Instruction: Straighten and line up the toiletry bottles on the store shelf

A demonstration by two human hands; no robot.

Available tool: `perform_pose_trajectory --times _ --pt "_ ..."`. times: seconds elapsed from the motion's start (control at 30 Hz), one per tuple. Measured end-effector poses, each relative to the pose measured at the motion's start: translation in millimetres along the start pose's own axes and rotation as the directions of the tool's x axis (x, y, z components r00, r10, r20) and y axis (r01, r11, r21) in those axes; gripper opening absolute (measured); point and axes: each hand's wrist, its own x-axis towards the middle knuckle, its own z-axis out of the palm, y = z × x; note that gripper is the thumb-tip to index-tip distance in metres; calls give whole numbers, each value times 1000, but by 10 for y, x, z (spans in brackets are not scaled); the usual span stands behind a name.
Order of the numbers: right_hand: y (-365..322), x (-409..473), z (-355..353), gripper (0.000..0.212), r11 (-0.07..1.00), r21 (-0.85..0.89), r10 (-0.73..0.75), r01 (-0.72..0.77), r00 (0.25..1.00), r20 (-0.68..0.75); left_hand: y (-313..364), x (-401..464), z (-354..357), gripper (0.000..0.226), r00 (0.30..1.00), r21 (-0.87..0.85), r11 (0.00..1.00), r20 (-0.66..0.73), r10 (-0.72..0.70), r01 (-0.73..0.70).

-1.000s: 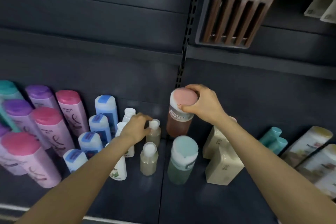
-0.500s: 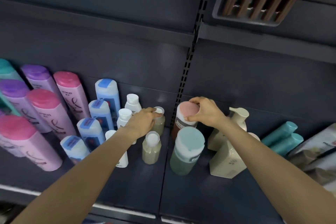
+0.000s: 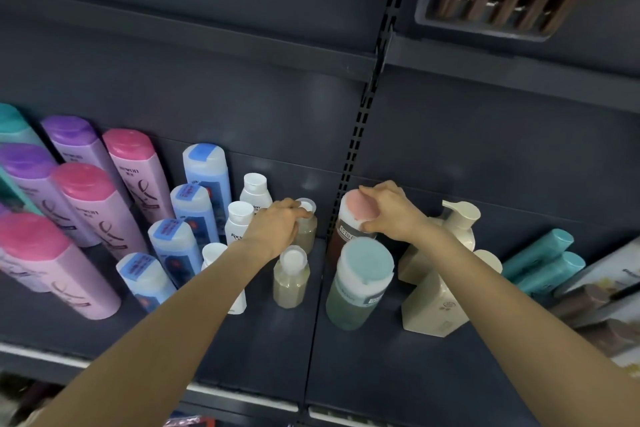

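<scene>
Both hands are working mid-frame: the left hand (image 3: 277, 229) is pinching the small pale bottle (image 3: 306, 229) by its cap, the right hand (image 3: 389, 213) is gripping the pink-capped brown bottle (image 3: 351, 222), now set down at the shelf's back, behind the teal-capped bottle (image 3: 360, 282), forming a column.

This is a shop, in its toiletries aisle. A dark metal display shelf (image 3: 346, 367) runs across the lower frame, backed by dark panels and split by a slotted upright (image 3: 360, 135) at centre, the kind that carries adjustable brackets. Identical goods stand in ranks: pink-capped bottles (image 3: 131, 177) and purple-capped bottles (image 3: 74, 146) at left, blue-labelled bottles (image 3: 195, 204) beside them, cream pump bottles (image 3: 433, 291) and teal tubes (image 3: 540, 253) at right. A pale price strip (image 3: 242, 397) edges the shelf front at the bottom.
</scene>
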Motion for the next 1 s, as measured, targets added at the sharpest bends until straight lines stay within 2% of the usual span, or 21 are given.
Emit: perform_pose_trajectory --times 0.13,0.3,0.4,0.53,0.6,0.7,0.87,1.0 --pt "-1 -16 12 81 1000 14 6 -5 999 -53 13 -8 -10 43 1000 6 1000 5 2 -2" --pt "40 -9 19 68 999 27 -31 33 996 -79 57 14 -4 34 999 -78 997 -36 -16 13" --pt "12 -3 15 62 997 -30 -79 77 993 -90 104 106 -20 31 995 -95 994 -84 -56 48" --pt "-5 -1 -11 61 990 -99 -113 105 990 -85 135 251 19 53 989 -139 980 -33 -146 140" --pt "-12 -12 -29 61 980 -167 -125 109 988 -90 142 275 73 53 984 -175 970 -30 -176 168" --pt "-54 -30 -32 59 958 -262 -138 113 987 -78 168 246 97 41 979 -188 969 -92 -181 161" --pt "-77 -48 -20 62 967 -246 -96 73 992 -85 173 48 -52 33 969 -325 938 -170 -181 118" --pt "-170 -84 -52 60 958 -285 -64 45 996 -57 237 -208 -400 34 926 -406 913 -331 -184 37"
